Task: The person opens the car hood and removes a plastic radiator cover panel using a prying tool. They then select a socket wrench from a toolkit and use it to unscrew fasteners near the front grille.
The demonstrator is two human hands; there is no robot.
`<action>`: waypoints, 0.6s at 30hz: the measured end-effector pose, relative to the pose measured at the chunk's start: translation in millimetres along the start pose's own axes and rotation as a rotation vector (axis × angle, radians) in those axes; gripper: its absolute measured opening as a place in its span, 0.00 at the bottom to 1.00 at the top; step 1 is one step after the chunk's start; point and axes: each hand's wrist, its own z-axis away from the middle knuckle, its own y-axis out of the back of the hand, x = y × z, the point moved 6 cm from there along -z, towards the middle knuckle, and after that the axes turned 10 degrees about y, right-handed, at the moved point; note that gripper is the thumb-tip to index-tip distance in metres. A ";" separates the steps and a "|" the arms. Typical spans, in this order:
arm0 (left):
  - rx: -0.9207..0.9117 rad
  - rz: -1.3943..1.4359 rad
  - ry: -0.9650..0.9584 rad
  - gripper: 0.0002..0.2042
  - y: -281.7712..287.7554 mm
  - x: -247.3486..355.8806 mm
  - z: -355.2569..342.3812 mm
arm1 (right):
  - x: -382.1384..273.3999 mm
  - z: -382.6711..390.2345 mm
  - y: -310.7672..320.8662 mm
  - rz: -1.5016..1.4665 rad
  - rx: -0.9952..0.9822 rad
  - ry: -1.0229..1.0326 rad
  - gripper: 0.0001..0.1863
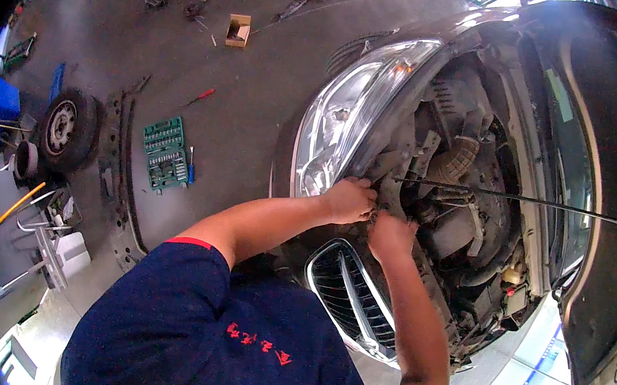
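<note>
At the car's open front, my left hand [350,198] has its fingers curled at the inner lower edge of the headlight [348,100]. My right hand [392,235] is just beside it, fingers bent among the dark parts of the front panel [394,192]; what both fingers grip is hidden. A thin prop rod [510,196] runs above my hands across the engine bay [452,227] to the raised hood [616,311]. A chrome-framed grille [350,299] sits just below my forearms.
On the floor [249,107] to the left lie a green socket set [164,154], a red screwdriver [200,95], a cardboard box [238,31], a long dark bumper beam [116,175] and loose parts. A wheel [67,130] and a yellow-handled tool [17,206] are at the far left.
</note>
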 end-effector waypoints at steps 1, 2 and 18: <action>0.059 0.000 0.019 0.12 3.6 0.9 0.0 | 3.8 -1.4 -3.6 0.000 -0.001 0.000 0.13; 0.116 0.001 0.035 0.12 7.8 1.7 0.1 | -0.9 -1.5 11.3 0.143 0.238 0.123 0.12; 0.078 0.073 -0.072 0.11 5.3 0.7 2.8 | -7.4 6.7 11.5 0.219 0.319 0.143 0.10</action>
